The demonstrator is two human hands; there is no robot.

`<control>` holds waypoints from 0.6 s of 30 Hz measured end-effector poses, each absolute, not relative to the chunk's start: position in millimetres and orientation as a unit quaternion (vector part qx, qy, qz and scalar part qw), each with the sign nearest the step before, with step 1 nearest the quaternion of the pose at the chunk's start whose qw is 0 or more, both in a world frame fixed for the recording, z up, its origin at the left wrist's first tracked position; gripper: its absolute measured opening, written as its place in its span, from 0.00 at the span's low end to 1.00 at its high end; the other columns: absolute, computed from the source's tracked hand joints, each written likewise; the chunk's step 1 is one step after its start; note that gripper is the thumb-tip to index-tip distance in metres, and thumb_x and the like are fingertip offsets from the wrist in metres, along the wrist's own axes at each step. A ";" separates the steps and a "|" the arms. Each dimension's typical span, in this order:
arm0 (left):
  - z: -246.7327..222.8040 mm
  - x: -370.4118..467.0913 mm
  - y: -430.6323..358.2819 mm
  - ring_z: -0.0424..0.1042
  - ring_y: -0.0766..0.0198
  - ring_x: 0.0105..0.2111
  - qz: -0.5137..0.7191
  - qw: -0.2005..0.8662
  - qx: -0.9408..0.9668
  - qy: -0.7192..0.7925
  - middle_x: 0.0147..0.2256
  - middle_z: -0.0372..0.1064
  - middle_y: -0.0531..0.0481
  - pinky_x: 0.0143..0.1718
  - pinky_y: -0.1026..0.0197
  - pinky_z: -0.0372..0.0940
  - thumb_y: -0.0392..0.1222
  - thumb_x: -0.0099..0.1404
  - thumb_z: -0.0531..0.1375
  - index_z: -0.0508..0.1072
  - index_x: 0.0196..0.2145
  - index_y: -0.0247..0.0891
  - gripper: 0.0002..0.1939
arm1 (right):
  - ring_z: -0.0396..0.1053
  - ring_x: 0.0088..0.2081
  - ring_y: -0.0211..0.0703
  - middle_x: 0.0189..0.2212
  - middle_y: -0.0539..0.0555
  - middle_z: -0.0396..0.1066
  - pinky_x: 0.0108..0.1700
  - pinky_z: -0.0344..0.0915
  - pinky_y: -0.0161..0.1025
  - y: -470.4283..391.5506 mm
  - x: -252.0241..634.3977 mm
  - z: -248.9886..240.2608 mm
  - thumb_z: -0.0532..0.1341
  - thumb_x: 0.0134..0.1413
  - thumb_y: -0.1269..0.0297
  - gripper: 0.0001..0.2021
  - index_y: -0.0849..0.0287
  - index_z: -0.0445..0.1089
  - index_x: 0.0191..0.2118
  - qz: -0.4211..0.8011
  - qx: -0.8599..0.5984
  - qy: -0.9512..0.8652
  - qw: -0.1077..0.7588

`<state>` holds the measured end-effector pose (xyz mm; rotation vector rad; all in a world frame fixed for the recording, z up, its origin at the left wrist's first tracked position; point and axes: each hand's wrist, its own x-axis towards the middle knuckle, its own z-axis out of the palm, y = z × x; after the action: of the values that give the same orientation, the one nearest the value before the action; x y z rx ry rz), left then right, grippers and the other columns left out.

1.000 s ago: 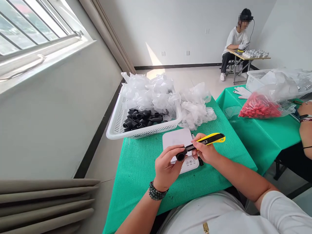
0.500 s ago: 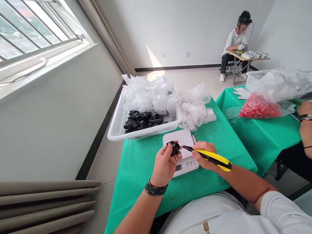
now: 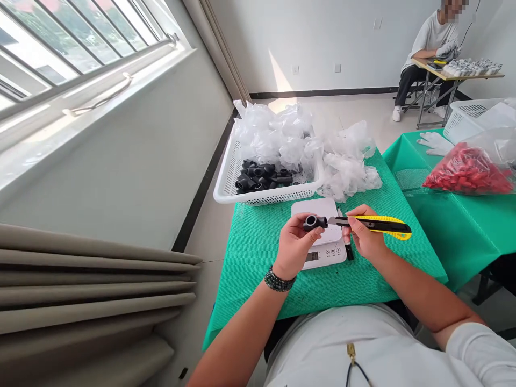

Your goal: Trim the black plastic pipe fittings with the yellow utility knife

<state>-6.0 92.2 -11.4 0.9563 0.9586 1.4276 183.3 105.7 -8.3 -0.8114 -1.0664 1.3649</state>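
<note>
Between the fingers of my left hand (image 3: pixel 297 242) is a black pipe fitting (image 3: pixel 316 222), its round opening facing up toward me. My right hand (image 3: pixel 365 234) grips a yellow and black utility knife (image 3: pixel 381 224). The knife's blade points left, its tip at the right end of the fitting; whether it touches is too fine to tell. Both hands are above a white digital scale (image 3: pixel 325 258). Beside the scale, under my right hand, lies a black-and-white marker pen (image 3: pixel 350 251).
Behind the scale stands a white basket (image 3: pixel 278 196) with black fittings (image 3: pixel 262 177) and clear plastic bags (image 3: pixel 278 129). More crumpled bags (image 3: pixel 350 172) lie to its right. On the neighbouring green table are a bag of red parts (image 3: pixel 470 172) and a glove (image 3: pixel 435 143). A person (image 3: pixel 431 43) sits farther back.
My left hand has turned the fitting so its round opening shows. The knife now lies more level, blade tip at the fitting's right end. The view has shifted, bringing the window further in.
</note>
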 end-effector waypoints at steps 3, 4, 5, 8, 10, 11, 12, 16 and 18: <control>-11.7 -4.9 89.6 0.79 0.62 0.38 0.592 0.504 0.478 0.409 0.41 0.80 0.45 0.41 0.59 0.77 0.49 0.58 0.77 0.82 0.44 0.38 0.20 | 0.68 0.17 0.37 0.19 0.43 0.74 0.21 0.65 0.35 106.6 183.5 -9.2 0.72 0.58 0.46 0.17 0.51 0.70 0.38 0.603 -0.330 -0.457 0.564; -12.3 -4.7 89.2 0.80 0.61 0.40 0.594 0.481 0.502 0.404 0.42 0.81 0.44 0.44 0.58 0.77 0.48 0.59 0.76 0.82 0.44 0.38 0.18 | 0.68 0.18 0.36 0.19 0.43 0.74 0.21 0.65 0.35 106.6 183.6 -10.3 0.72 0.58 0.47 0.16 0.52 0.70 0.38 0.607 -0.329 -0.459 0.559; -12.9 -4.6 88.8 0.80 0.59 0.43 0.598 0.456 0.527 0.396 0.43 0.81 0.43 0.46 0.57 0.78 0.47 0.61 0.75 0.82 0.45 0.38 0.17 | 0.68 0.18 0.36 0.19 0.43 0.75 0.21 0.65 0.35 106.6 183.7 -11.7 0.71 0.59 0.48 0.16 0.52 0.70 0.38 0.610 -0.329 -0.462 0.554; -13.3 -4.3 86.6 0.81 0.55 0.48 0.603 0.383 0.590 0.377 0.46 0.81 0.40 0.46 0.56 0.78 0.45 0.64 0.73 0.82 0.44 0.38 0.13 | 0.68 0.17 0.37 0.19 0.43 0.74 0.20 0.66 0.35 107.5 183.8 -16.4 0.71 0.58 0.47 0.17 0.52 0.70 0.38 0.618 -0.332 -0.470 0.536; -12.1 -4.5 84.1 0.81 0.56 0.46 0.594 0.358 0.612 0.380 0.46 0.82 0.40 0.43 0.57 0.78 0.44 0.65 0.72 0.81 0.43 0.38 0.11 | 0.67 0.16 0.37 0.18 0.43 0.73 0.19 0.65 0.35 108.9 184.1 -17.9 0.71 0.57 0.44 0.18 0.52 0.69 0.37 0.619 -0.336 -0.477 0.526; -11.3 -4.6 82.9 0.82 0.57 0.43 0.589 0.357 0.614 0.386 0.44 0.82 0.40 0.41 0.58 0.77 0.44 0.65 0.72 0.81 0.43 0.38 0.11 | 0.67 0.16 0.37 0.18 0.43 0.73 0.19 0.65 0.35 109.5 184.3 -17.6 0.71 0.56 0.44 0.19 0.52 0.69 0.36 0.617 -0.337 -0.484 0.521; -10.5 -4.8 81.9 0.81 0.59 0.40 0.587 0.367 0.607 0.392 0.41 0.82 0.42 0.39 0.59 0.77 0.45 0.64 0.72 0.81 0.43 0.38 0.12 | 0.67 0.16 0.37 0.18 0.43 0.73 0.19 0.65 0.35 110.1 184.5 -16.6 0.71 0.56 0.43 0.19 0.52 0.69 0.36 0.612 -0.337 -0.496 0.516; -9.0 -4.5 82.8 0.78 0.64 0.28 0.583 0.494 0.490 0.420 0.34 0.79 0.46 0.30 0.62 0.74 0.55 0.58 0.76 0.79 0.39 0.35 0.22 | 0.70 0.17 0.37 0.20 0.44 0.75 0.22 0.69 0.36 108.8 184.8 -9.5 0.70 0.59 0.45 0.17 0.53 0.71 0.36 0.560 -0.348 -0.556 0.506; -9.1 -4.0 85.5 0.74 0.67 0.22 0.566 0.564 0.423 0.428 0.33 0.77 0.49 0.25 0.63 0.72 0.62 0.55 0.76 0.78 0.41 0.35 0.29 | 0.71 0.18 0.37 0.20 0.44 0.75 0.24 0.69 0.37 106.1 184.2 -7.4 0.69 0.60 0.45 0.17 0.53 0.71 0.36 0.534 -0.364 -0.574 0.503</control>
<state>-4.0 85.5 -9.1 0.9951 1.0068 1.3308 184.2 106.1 -7.4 -0.8792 -1.3855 1.2891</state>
